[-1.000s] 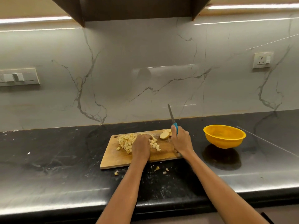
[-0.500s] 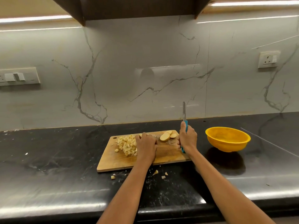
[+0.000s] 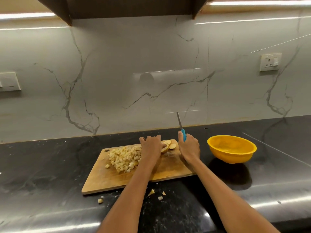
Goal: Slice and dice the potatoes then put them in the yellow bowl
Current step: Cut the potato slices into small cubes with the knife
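Note:
A wooden cutting board lies on the black counter. A heap of diced potato covers its left half. My left hand rests at the board's far edge, fingers curled beside a few potato slices; its grip on them is hidden. Just right of the slices, my right hand grips a knife by its blue handle, blade pointing up and away. The yellow bowl stands to the right of the board and looks empty.
A few potato bits lie on the counter in front of the board. The marble backsplash rises behind, with a socket at the right and a switch plate at the left.
My left hand has slid from the diced heap toward the slices at the board's far right. The knife stays raised in my right hand. The camera has moved closer.

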`<control>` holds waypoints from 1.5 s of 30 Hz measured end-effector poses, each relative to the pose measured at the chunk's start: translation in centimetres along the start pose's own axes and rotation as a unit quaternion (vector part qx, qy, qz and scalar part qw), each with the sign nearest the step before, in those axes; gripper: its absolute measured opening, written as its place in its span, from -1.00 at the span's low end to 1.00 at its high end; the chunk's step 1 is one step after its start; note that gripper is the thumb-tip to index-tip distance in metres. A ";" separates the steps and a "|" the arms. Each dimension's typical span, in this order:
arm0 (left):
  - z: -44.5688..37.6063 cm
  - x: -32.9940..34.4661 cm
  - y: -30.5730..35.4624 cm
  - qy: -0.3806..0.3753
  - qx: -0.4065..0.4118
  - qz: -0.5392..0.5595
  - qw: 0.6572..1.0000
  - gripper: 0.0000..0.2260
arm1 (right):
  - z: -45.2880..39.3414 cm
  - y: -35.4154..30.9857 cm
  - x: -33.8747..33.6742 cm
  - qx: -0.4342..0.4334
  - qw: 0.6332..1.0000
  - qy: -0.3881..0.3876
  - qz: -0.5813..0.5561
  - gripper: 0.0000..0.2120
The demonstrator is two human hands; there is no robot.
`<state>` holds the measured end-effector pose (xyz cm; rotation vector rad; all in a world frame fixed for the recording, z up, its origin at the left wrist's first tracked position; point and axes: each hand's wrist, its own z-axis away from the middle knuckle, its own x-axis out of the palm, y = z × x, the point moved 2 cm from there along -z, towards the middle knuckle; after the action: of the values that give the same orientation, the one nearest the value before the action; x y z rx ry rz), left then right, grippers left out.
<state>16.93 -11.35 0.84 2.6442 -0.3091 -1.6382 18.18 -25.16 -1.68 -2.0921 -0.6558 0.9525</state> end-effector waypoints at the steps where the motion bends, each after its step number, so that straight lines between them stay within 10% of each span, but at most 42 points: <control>1: -0.3 0.4 0.2 -0.047 0.018 -0.007 0.999 -0.53 | 0.0 -0.1 -0.1 -0.004 1.000 0.000 0.003 -0.62; 5: -0.5 1.7 0.4 -0.142 0.048 -0.010 0.989 -0.43 | 0.0 -0.2 -0.2 -0.007 1.000 0.004 0.010 -0.62; 27: 3.6 -0.3 -0.7 -0.100 0.034 0.269 0.957 -0.46 | 1.6 -1.0 -1.7 -0.009 1.000 -0.021 -0.012 -0.67; 37: 7.6 -0.4 0.2 -0.074 0.034 0.217 0.973 -0.52 | 6.4 -2.1 -5.1 0.050 0.982 -0.175 -0.055 -0.62; 45: 8.5 -0.3 0.1 -0.070 0.003 0.237 0.969 -0.58 | 11.7 -3.1 -9.1 0.071 0.943 -0.279 0.164 -0.59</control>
<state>9.25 -10.64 -2.65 2.2152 -0.8711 -1.6485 3.09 -24.84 -0.77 -1.8325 -0.4947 1.7646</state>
